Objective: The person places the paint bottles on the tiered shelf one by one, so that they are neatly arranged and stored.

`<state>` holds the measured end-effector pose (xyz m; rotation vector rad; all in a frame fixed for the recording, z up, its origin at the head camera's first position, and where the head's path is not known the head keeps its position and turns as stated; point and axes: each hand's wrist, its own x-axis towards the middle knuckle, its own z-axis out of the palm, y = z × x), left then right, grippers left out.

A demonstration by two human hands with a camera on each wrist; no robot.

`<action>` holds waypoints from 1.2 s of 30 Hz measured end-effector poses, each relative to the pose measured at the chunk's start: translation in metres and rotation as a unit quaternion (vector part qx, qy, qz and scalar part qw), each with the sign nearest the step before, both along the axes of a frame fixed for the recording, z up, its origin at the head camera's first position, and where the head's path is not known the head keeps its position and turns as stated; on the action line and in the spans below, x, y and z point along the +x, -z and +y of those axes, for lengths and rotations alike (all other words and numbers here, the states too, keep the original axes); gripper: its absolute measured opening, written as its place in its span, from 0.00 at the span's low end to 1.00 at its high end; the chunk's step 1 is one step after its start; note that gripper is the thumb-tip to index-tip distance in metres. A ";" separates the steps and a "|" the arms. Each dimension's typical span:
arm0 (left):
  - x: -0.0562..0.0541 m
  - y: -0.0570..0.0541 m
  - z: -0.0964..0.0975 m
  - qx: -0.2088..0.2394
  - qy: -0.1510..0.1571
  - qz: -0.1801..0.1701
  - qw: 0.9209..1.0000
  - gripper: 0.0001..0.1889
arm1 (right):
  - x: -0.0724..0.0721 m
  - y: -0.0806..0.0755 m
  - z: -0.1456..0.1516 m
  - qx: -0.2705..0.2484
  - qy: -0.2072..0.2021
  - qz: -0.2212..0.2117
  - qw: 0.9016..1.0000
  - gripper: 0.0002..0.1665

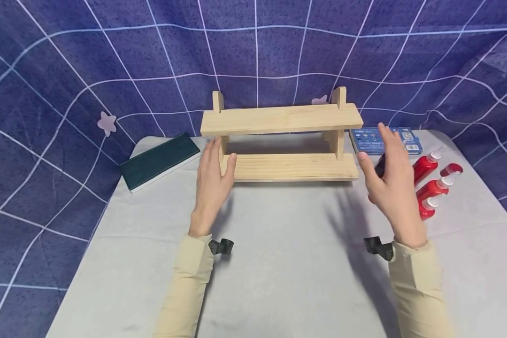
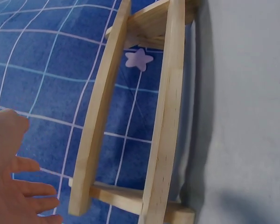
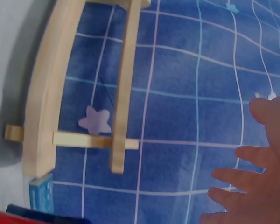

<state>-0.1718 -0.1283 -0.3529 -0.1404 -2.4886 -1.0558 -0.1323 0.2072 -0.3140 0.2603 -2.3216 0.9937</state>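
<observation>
A two-tier wooden rack (image 1: 280, 120) of pale planks stands at the back of the table, also visible in the left wrist view (image 2: 165, 121) and the right wrist view (image 3: 53, 93). My left hand (image 1: 213, 183) is raised by the rack's left end, thumb apart and fingers straight; in its wrist view the hand (image 2: 18, 177) holds nothing. To the right of the rack, my right hand (image 1: 392, 183) is also raised with fingers extended. The right wrist view shows that hand (image 3: 256, 172) bare, with a gap between it and the wood.
At the back left lies a dark green box (image 1: 160, 162) with a white lower edge. Behind my right hand are a blue printed box (image 1: 365, 141) and a partly hidden dark object (image 1: 379, 166). Several red bottles (image 1: 426, 166) with white tops stand further right. A blue gridded cloth (image 1: 279, 51) hangs behind.
</observation>
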 end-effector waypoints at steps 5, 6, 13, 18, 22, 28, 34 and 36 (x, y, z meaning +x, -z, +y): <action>0.001 0.001 -0.010 0.026 -0.012 -0.016 0.999 0.31 | 0.006 -0.003 0.014 -0.029 0.035 0.018 0.999 0.37; 0.000 0.002 -0.012 0.032 -0.013 -0.017 0.999 0.31 | 0.007 -0.003 0.017 -0.036 0.044 0.022 0.998 0.36; -0.002 0.011 -0.030 0.067 -0.024 -0.012 0.997 0.28 | 0.017 -0.005 0.036 -0.058 0.111 0.035 0.991 0.34; -0.003 0.016 -0.041 0.084 -0.047 -0.034 0.995 0.28 | 0.022 -0.006 0.044 -0.059 0.141 0.027 0.988 0.34; -0.006 0.021 -0.049 0.100 -0.062 -0.054 0.992 0.27 | 0.023 -0.007 0.048 -0.051 0.166 0.024 0.984 0.33; -0.013 0.031 -0.056 0.134 -0.072 -0.072 0.986 0.25 | 0.027 -0.006 0.055 -0.081 0.182 0.017 0.980 0.32; -0.017 0.045 -0.060 0.162 -0.086 -0.106 0.977 0.24 | 0.031 0.001 0.063 -0.100 0.196 -0.002 0.976 0.32; -0.017 0.049 -0.060 0.166 -0.092 -0.116 0.975 0.23 | 0.032 0.005 0.066 -0.106 0.199 -0.006 0.974 0.32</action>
